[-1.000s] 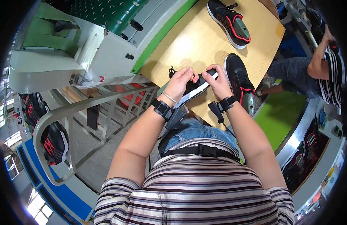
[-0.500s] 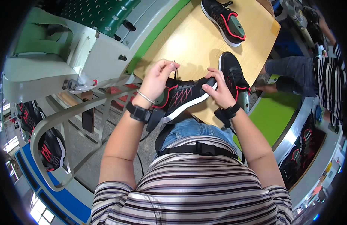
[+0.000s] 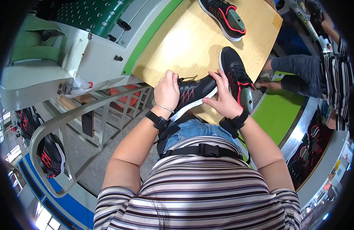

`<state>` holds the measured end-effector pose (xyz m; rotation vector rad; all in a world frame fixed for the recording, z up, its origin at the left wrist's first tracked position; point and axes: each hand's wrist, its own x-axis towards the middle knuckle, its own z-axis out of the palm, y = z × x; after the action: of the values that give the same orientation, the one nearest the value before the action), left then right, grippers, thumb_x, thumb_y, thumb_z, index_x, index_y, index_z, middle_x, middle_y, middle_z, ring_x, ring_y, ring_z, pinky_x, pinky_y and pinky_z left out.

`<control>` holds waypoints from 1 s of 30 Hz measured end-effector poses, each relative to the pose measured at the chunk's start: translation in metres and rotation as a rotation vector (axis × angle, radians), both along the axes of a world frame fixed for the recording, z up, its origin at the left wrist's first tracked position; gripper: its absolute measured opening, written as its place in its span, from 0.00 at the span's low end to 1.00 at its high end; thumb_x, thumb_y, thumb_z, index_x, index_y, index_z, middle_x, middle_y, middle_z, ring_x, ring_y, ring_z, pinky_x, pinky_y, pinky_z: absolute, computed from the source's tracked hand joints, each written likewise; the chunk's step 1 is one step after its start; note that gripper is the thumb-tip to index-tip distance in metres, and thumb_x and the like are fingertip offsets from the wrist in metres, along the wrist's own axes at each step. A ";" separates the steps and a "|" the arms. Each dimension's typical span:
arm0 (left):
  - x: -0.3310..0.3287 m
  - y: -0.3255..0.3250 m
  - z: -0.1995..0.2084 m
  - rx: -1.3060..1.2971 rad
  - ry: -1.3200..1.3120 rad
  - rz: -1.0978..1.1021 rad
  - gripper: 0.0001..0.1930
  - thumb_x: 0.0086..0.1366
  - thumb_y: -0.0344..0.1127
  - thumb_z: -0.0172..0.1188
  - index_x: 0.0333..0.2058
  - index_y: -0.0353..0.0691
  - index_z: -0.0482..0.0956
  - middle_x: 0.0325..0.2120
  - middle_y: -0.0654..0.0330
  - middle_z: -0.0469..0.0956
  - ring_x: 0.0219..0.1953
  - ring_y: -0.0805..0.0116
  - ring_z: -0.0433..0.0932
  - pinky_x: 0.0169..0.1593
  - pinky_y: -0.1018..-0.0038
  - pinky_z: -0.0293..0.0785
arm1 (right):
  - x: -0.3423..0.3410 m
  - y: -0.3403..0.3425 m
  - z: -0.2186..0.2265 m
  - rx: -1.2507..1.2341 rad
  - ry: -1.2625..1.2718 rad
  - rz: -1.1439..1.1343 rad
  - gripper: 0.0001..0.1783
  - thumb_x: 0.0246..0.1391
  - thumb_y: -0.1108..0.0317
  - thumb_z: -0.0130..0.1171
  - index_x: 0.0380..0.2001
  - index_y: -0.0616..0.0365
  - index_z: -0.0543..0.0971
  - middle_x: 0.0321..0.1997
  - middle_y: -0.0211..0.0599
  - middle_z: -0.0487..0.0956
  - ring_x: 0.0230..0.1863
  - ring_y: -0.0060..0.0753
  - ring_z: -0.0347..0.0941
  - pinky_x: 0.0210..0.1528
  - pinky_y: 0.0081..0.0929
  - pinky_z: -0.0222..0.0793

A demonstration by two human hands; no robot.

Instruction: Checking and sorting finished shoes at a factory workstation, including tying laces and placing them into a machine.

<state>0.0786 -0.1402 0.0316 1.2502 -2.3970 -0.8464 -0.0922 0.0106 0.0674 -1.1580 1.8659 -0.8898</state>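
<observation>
A black sneaker [image 3: 198,90] with red crisscross stitching and a white sole lies sideways just above my lap, toe to the right. My left hand [image 3: 167,92] is closed over its collar end, hiding the opening and heel. Dark lace [image 3: 184,79] sticks up beside those fingers. At the toe, my right hand [image 3: 226,96] grips the sneaker, fingers over the upper and thumb against the sole edge. Another black sneaker [image 3: 231,63] with a green shoe last in it stands just beyond my right hand. A third similar sneaker [image 3: 219,17] sits farther back on the wooden tabletop [image 3: 161,50].
A grey metal tube frame [image 3: 69,126] stands left of me, with more black and red sneakers [image 3: 50,153] beside it. Grey machinery [image 3: 35,80] borders the table's left. Rightward are a green surface [image 3: 274,103], a shelf of shoes [image 3: 309,149] and another person [image 3: 311,76].
My left hand has lowered from a raised pinch on the lace and closed over the sneaker's collar end. My right hand stays at the toe. The whole view has shifted slightly.
</observation>
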 end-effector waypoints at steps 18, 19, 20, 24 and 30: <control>-0.007 0.012 0.004 -0.050 -0.043 0.112 0.11 0.76 0.40 0.47 0.35 0.40 0.70 0.26 0.48 0.79 0.33 0.42 0.77 0.39 0.53 0.66 | 0.008 0.015 -0.011 -0.004 -0.533 -0.279 0.55 0.55 0.82 0.64 0.77 0.50 0.42 0.81 0.48 0.35 0.71 0.43 0.61 0.64 0.35 0.71; -0.006 0.013 0.004 -0.031 -0.050 0.130 0.12 0.76 0.40 0.47 0.35 0.40 0.70 0.26 0.48 0.79 0.33 0.43 0.77 0.39 0.52 0.67 | 0.011 0.015 -0.006 0.106 -0.611 -0.332 0.50 0.58 0.83 0.61 0.76 0.56 0.43 0.78 0.45 0.51 0.65 0.37 0.70 0.63 0.34 0.70; -0.005 0.013 0.005 -0.026 -0.050 0.152 0.12 0.76 0.40 0.47 0.35 0.39 0.70 0.26 0.48 0.79 0.33 0.42 0.77 0.39 0.52 0.67 | 0.010 0.012 -0.011 0.099 -0.698 -0.302 0.48 0.59 0.83 0.60 0.75 0.58 0.45 0.76 0.44 0.56 0.65 0.36 0.70 0.63 0.33 0.70; -0.011 0.017 0.025 -0.071 -0.013 0.139 0.12 0.75 0.40 0.47 0.35 0.39 0.71 0.28 0.48 0.78 0.34 0.42 0.78 0.40 0.50 0.68 | -0.005 -0.007 -0.038 -0.127 -0.848 -0.256 0.30 0.65 0.79 0.54 0.69 0.64 0.62 0.61 0.37 0.77 0.59 0.26 0.74 0.59 0.26 0.71; -0.011 0.020 0.030 -0.157 -0.127 0.089 0.12 0.74 0.39 0.46 0.35 0.38 0.72 0.34 0.47 0.77 0.38 0.43 0.77 0.40 0.50 0.67 | -0.012 -0.030 -0.041 0.161 -0.836 -0.365 0.22 0.70 0.63 0.55 0.63 0.58 0.74 0.53 0.27 0.81 0.54 0.19 0.73 0.55 0.28 0.72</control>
<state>0.0676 -0.1200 0.0619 1.3730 -2.4297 -0.5567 -0.1043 -0.0192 0.0265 -0.2478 1.4052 -1.1645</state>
